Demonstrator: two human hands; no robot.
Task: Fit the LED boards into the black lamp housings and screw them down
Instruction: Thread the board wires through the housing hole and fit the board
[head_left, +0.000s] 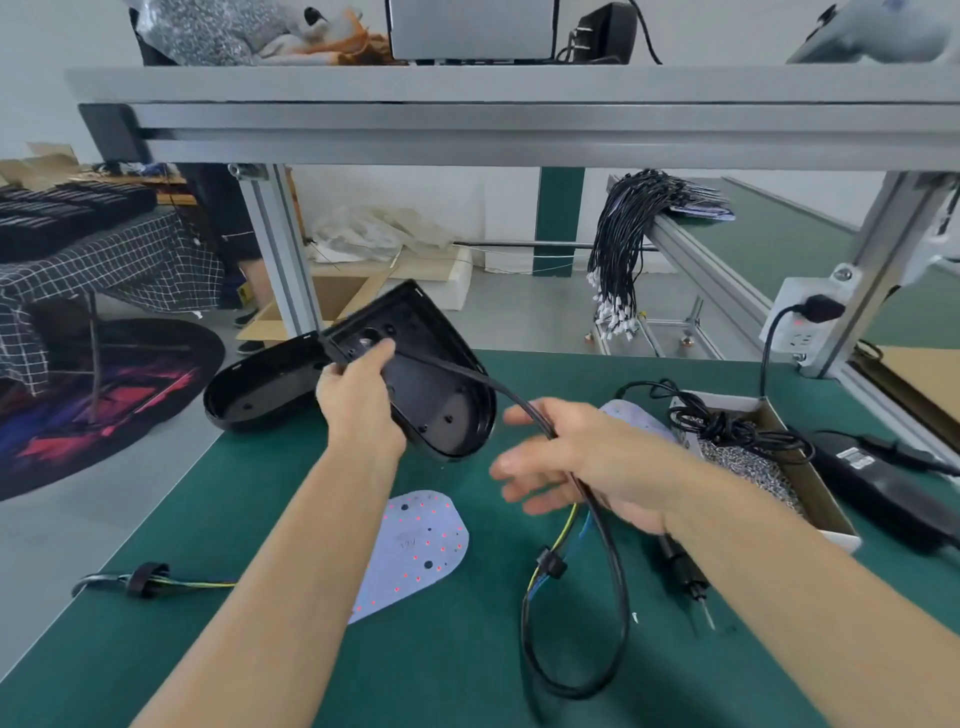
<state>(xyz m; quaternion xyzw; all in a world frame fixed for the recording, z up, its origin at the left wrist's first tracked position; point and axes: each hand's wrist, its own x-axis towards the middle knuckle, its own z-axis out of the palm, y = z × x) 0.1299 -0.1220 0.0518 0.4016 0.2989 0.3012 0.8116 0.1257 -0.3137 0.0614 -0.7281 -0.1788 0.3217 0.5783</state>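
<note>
the left hand (358, 395) grips a black lamp housing (426, 374) by its near edge, thumb inside the open shell, and holds it tilted above the green tabletop (249, 499), hollow side toward the person. a black cable (519, 402) leaves the housing near the thumb and runs across to the right hand (566, 462), whose fingers are loosely spread with the cable lying over them rather than pinched; the cable then loops down onto the tabletop, ending in coloured wires (558, 545). one led board (415, 545) lies flat just below the housing, not yet fitted, and a second pale board (631, 418) shows partly behind the right hand. another housing (260, 384) rests at the far left edge. a screwdriver (680, 577) lies near the right wrist, beside a box of screws (748, 462). the step in hand looks like feeding the cable through and clearing it from the shell. to do it well, the person would draw the slack out gently, keep the cable away from the screw bosses, lay the housing flat with its hollow side up, and only then seat the board squarely over the holes.
</note>
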